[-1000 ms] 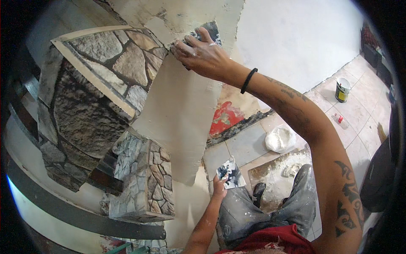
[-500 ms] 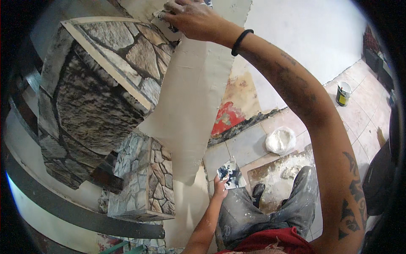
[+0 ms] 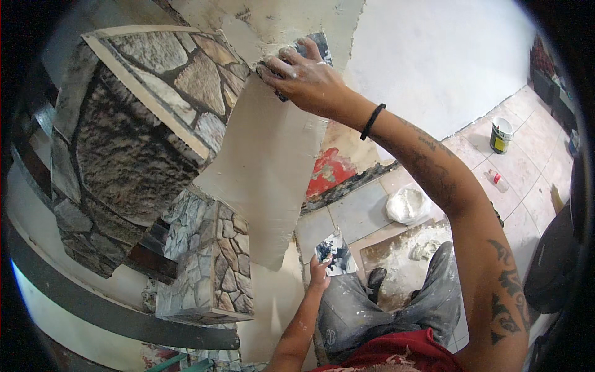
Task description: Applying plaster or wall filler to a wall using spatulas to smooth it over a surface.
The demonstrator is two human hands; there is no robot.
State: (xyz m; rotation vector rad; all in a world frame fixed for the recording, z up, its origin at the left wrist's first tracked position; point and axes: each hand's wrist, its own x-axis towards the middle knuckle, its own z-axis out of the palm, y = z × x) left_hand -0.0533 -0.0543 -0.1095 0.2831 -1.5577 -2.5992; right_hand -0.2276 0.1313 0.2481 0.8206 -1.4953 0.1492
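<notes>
In the head view, your right hand (image 3: 305,79) is closing around a blade (image 3: 321,47) at 12 o'clock, its fingers spreading across it, and is holding it at the coated wall (image 3: 263,146). Toward 6 o'clock, your left hand (image 3: 320,273) is clamping a smeared plate (image 3: 342,261) by its near side. A bag (image 3: 408,204) of white paste is sitting at 3 o'clock, with a messy board (image 3: 387,251) lying at 4. A stone-patterned box (image 3: 133,158) is jutting out at 9, and a bucket (image 3: 501,136) is standing between 2 and 3.
</notes>
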